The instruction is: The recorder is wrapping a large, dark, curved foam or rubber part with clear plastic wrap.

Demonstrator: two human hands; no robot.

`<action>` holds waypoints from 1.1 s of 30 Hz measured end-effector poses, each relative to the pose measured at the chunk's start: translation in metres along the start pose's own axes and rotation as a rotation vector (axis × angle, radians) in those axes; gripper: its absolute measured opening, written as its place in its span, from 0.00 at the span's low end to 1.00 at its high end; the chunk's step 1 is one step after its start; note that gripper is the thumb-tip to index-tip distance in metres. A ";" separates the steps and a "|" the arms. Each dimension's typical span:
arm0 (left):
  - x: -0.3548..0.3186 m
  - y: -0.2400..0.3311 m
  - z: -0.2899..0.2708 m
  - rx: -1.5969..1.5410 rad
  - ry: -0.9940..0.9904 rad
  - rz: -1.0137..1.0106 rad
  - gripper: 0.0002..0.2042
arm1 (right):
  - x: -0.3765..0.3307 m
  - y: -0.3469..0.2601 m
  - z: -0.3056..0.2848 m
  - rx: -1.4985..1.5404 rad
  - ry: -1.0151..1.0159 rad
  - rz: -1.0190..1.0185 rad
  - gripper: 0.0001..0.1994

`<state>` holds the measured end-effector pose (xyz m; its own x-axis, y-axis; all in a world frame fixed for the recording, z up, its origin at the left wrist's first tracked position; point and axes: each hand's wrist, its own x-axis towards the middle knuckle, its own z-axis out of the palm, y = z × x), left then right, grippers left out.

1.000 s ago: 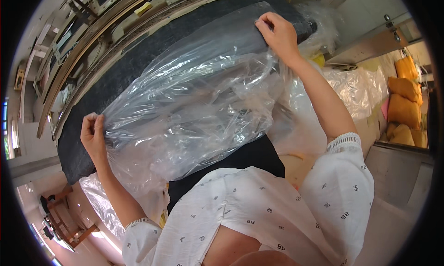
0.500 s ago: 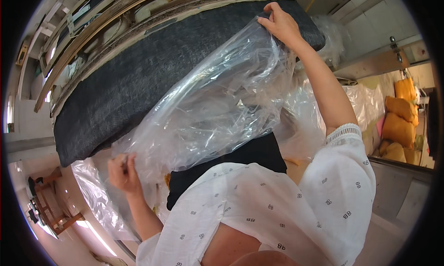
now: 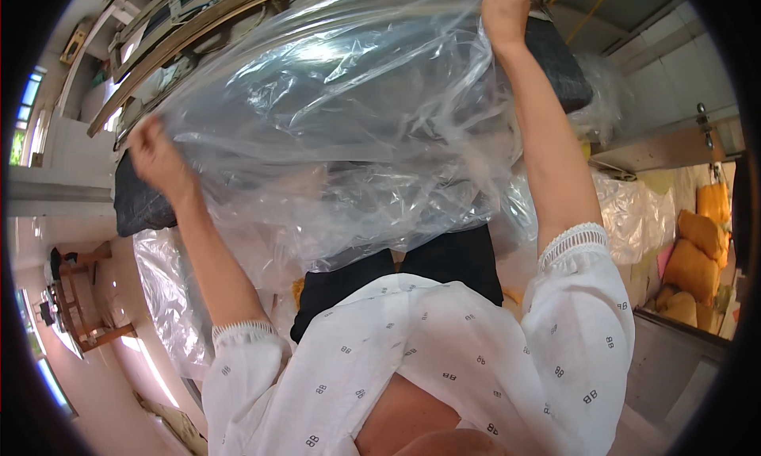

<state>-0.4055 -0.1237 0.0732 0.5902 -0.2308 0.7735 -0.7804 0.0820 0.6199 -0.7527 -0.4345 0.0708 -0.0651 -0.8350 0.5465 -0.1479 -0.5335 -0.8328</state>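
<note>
A wide sheet of clear plastic film [image 3: 349, 91] stretches between my two hands, wrinkled and shiny. Its upper part lies over a long dark padded roll [image 3: 555, 59], whose two ends show on either side. My left hand [image 3: 158, 151] is closed on the film's left edge, just above the roll's left end; it is a little blurred. At the far right, my right hand [image 3: 506, 16] pinches the film's other corner, partly cut off by the picture's top. The near part of the film hangs in folds down toward my lap.
Wooden rails [image 3: 194, 40] run along the far side behind the roll. More clear film [image 3: 170, 297] hangs at the left. A wooden chair-like frame [image 3: 87, 297] stands on the left floor. Orange sacks [image 3: 697, 250] are piled at the right, beyond a low wall.
Both hands have moved up and away from me, the left one much farther. The film, earlier slanting across in front of the roll, is now drawn over most of it.
</note>
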 end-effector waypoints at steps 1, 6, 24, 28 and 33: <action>0.002 -0.022 0.015 0.014 -0.065 -0.015 0.05 | -0.004 0.014 0.005 -0.421 0.096 -0.135 0.09; 0.007 -0.110 0.048 -0.178 -0.217 -0.351 0.09 | -0.025 0.050 0.019 -0.134 0.005 0.094 0.11; 0.037 -0.109 0.081 0.514 -0.262 -0.257 0.20 | 0.002 0.077 0.034 -0.555 0.087 -0.036 0.19; 0.035 -0.108 0.073 0.442 -0.272 -0.279 0.19 | 0.007 0.081 0.035 -0.424 0.167 -0.002 0.17; 0.038 -0.100 0.064 0.427 -0.289 -0.258 0.19 | 0.009 0.072 0.032 -0.380 0.194 0.060 0.19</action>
<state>-0.3186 -0.2030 0.0319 0.7393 -0.4516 0.4995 -0.6680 -0.3975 0.6292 -0.7325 -0.4842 0.0131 -0.2638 -0.8026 0.5350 -0.4887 -0.3669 -0.7915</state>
